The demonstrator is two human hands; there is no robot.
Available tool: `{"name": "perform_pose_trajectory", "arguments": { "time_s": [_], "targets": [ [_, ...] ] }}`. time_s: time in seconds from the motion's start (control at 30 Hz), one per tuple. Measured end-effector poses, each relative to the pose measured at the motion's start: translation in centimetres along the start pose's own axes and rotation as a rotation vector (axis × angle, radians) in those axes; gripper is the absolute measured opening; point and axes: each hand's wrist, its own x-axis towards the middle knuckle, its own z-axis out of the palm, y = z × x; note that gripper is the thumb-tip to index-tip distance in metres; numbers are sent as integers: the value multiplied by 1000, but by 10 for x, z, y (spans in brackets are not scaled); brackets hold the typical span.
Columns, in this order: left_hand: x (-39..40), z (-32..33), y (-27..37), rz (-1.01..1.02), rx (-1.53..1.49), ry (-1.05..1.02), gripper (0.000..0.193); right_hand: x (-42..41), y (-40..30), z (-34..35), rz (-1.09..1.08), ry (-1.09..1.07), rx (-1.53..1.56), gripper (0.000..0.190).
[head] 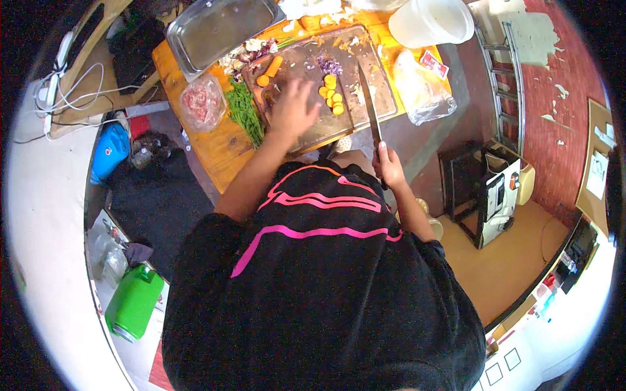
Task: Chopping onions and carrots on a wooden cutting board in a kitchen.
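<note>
My right hand grips the handle of a long kitchen knife, its blade reaching over the right part of a brown cutting board. Blurred and with fingers spread, my left hand hovers over or rests on the board's left part; no object shows in it. Just right of its fingers lie several round carrot slices, below a small heap of chopped purple onion. A longer carrot piece and a carrot stub sit at the board's upper left. Whatever is under my left palm is hidden.
Green herbs and a plastic bag of minced meat lie left on the wooden table. Behind are a metal tray, onion peelings and a white bucket. A filled plastic bag sits at the right edge.
</note>
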Motion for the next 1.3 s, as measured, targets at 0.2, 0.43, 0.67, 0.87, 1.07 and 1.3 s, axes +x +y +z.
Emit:
{"name": "perform_pose_trajectory", "arguments": {
  "time_s": [0.2, 0.43, 0.67, 0.87, 1.07, 1.3],
  "targets": [
    [-1, 40, 28, 211, 134, -126, 39, -2, 6, -16, -22, 10, -8, 51],
    [-2, 52, 30, 193, 48, -123, 30, 26, 2, -56, -145, -71, -171, 52],
    [-21, 72, 30, -392, -390, 155, 21, 54, -13, -92, -311, -300, -390, 49],
    [-24, 61, 37, -506, -395, 213, 26, 62, -20, -92, -391, -400, -525, 54],
    [-27, 55, 32, -522, -397, 192, 29, 60, -27, -77, -130, -351, -527, 58],
    [-18, 36, 35, -83, 69, 128, 35, 57, -5, -74, -62, -212, -297, 55]
  ]
}}
